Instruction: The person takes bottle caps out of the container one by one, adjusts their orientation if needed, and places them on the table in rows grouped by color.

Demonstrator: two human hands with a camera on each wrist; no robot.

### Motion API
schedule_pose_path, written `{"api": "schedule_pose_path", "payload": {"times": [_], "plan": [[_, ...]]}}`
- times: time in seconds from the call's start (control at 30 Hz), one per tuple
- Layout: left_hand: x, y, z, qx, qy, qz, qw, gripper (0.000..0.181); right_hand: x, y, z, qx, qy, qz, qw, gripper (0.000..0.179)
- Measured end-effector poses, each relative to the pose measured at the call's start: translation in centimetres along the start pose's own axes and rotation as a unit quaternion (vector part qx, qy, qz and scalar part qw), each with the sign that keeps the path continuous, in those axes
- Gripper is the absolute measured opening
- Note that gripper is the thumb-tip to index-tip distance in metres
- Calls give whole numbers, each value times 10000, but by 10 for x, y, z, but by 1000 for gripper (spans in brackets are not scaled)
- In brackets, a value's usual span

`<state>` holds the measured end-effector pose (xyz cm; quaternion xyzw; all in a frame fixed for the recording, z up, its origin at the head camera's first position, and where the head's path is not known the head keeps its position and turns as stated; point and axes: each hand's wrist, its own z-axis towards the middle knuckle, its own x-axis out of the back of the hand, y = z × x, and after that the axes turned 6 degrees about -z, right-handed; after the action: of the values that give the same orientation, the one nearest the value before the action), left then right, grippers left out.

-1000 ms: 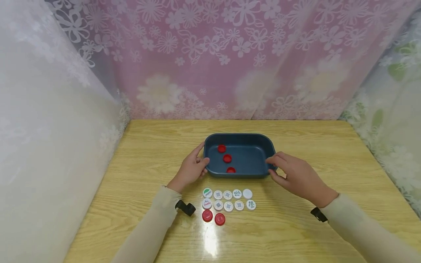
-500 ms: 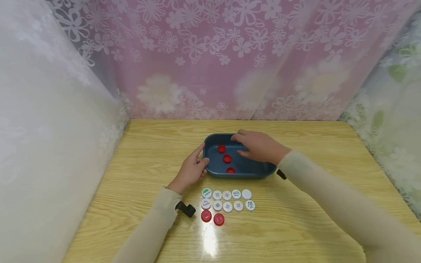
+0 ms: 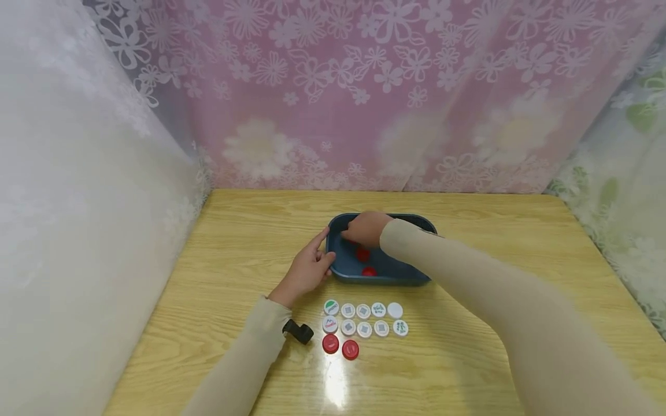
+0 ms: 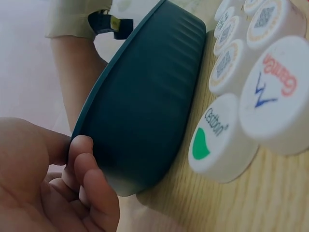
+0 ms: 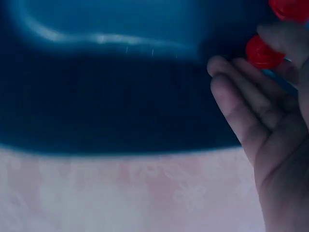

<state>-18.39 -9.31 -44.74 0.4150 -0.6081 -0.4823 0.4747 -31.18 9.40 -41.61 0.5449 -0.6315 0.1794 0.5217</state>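
A dark blue rectangular plastic basin (image 3: 385, 279) sits on the table. My left hand (image 3: 306, 270) grips its left end, thumb over the rim and fingers against the outer wall, as the left wrist view shows. Reaching across the basin, my right hand (image 3: 367, 227) is down inside at the back left. In the right wrist view it pinches a red bottle cap (image 5: 263, 53) between thumb and fingers. Two more red bottle caps lie in the basin: one partly under my right hand (image 3: 363, 255), the other by the front wall (image 3: 369, 271).
In front of the basin, white bottle caps with printed tops (image 3: 364, 330) stand in two rows. Nearer to me are two red caps, a left one (image 3: 330, 344) and a right one (image 3: 351, 349). A pink flowered curtain (image 3: 333, 104) hangs behind the table.
My right hand has moved left from the basin's right end, over the basin and down to the back-left red bottle cap, which it now pinches. My left hand keeps its grip on the rim.
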Motion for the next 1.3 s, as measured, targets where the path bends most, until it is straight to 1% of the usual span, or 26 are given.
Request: {"api": "schedule_pose_path", "payload": {"times": [0.13, 0.23, 0.3, 0.4, 0.47, 0.67, 0.83, 0.87, 1.07, 1.1, 1.3], "plan": [[-1, 1, 0, -20, -112, -54, 9999, 65, -10, 1, 3, -167, 129, 536, 9983, 16], [1, -1, 0, 17, -196, -103, 9998, 66, -11, -1, 2, -273, 263, 754, 9964, 15], [2, -2, 1, 59, -263, -137, 9995, 66, -11, -3, 2, -301, 315, 713, 9965, 15], [3, -5, 1, 135, -391, -204, 9989, 67, -12, -5, 2, -390, 270, 662, 9967, 14], [3, -6, 1, 118, -432, -228, 9987, 67, -12, -7, 3, -434, 268, 669, 9965, 14], [3, -7, -1, 105, -340, -355, 9987, 66, -12, -11, 6, -493, 380, 652, 9959, 20], [3, -7, -1, 95, -410, -448, 9981, 65, -14, -12, 6, -646, 327, 668, 9951, 25], [3, -4, -2, 109, -416, -466, 9980, 65, -13, -12, 6, -656, 311, 677, 9951, 25], [2, -7, -2, 106, -366, -570, 9976, 65, -10, -15, 7, -674, 260, 654, 9952, 20], [2, -11, -1, 83, -365, -576, 9976, 65, -10, -15, 8, -669, 260, 669, 9952, 19], [2, -10, 0, 125, -376, -605, 9974, 65, -12, -12, 9, -741, 262, 710, 9944, 17]]}}
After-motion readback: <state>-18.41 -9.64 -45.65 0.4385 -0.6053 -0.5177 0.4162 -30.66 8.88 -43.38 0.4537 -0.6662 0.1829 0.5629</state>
